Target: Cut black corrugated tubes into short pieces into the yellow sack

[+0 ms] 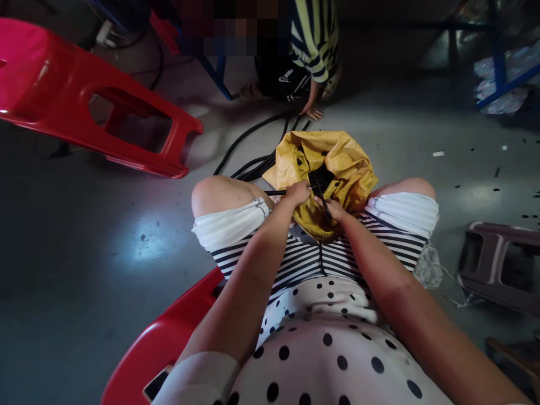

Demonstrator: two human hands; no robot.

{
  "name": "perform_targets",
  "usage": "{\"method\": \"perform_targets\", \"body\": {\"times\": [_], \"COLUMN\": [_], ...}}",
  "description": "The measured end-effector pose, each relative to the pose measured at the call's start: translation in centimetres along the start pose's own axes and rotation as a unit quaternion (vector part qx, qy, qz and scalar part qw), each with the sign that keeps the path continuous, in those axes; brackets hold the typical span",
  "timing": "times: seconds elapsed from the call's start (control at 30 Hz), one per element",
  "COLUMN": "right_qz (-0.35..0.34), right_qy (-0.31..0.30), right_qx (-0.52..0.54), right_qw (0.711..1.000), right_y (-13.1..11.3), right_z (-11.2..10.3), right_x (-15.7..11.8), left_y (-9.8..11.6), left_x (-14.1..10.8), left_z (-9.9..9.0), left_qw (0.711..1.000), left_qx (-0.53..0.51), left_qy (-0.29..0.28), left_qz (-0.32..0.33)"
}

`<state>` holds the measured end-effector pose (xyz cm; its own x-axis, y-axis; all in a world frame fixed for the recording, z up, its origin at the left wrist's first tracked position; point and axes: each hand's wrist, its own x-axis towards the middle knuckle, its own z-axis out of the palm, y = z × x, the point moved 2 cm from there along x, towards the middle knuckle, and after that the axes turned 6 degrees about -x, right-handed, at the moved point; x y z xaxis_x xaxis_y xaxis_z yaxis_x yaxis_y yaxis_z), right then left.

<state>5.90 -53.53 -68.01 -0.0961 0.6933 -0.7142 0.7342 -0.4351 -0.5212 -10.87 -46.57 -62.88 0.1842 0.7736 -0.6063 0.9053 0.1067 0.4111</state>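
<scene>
In the head view my left hand [298, 192] is closed around a thin black tube [276, 193], which runs out to the left over my thigh. My right hand [334, 209] grips black-handled scissors [324, 206], their tips close to the tube's end by my left fingers. The blades are hard to make out against the dark. Both hands are over the mouth of a yellow sack [352, 152] between my knees, with small black pieces [321, 177] inside.
Long black tubes [248, 135] lie on the floor behind the sack, near another person's hand [312, 111]. A red stool [139, 112] is at left, a grey stool [498, 264] at right. Small scraps dot the floor. A phone [156, 385] rests on the red seat [164, 332] beneath me.
</scene>
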Motion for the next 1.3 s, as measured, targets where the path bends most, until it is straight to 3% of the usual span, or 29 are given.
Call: {"method": "perform_targets", "body": {"times": [0.77,1.07,1.3], "right_qz": [-0.001,0.005,0.005], "right_qy": [0.008,0.019,0.005], "right_qx": [-0.012,-0.075,-0.074], "right_qw": [1.0,0.997,0.997], "right_y": [-0.1,-0.9,-0.8], "right_z": [-0.1,-0.3,-0.1], "right_x": [-0.2,-0.7,-0.7], "left_y": [-0.1,-0.5,-0.5], "left_x": [0.1,0.3,0.0], "left_z": [-0.1,0.2,0.3], "left_qw": [1.0,1.0,0.997], "left_qx": [-0.015,0.0,0.044], "left_qy": [0.005,-0.025,-0.058], "left_qz": [-0.002,0.008,-0.02]}}
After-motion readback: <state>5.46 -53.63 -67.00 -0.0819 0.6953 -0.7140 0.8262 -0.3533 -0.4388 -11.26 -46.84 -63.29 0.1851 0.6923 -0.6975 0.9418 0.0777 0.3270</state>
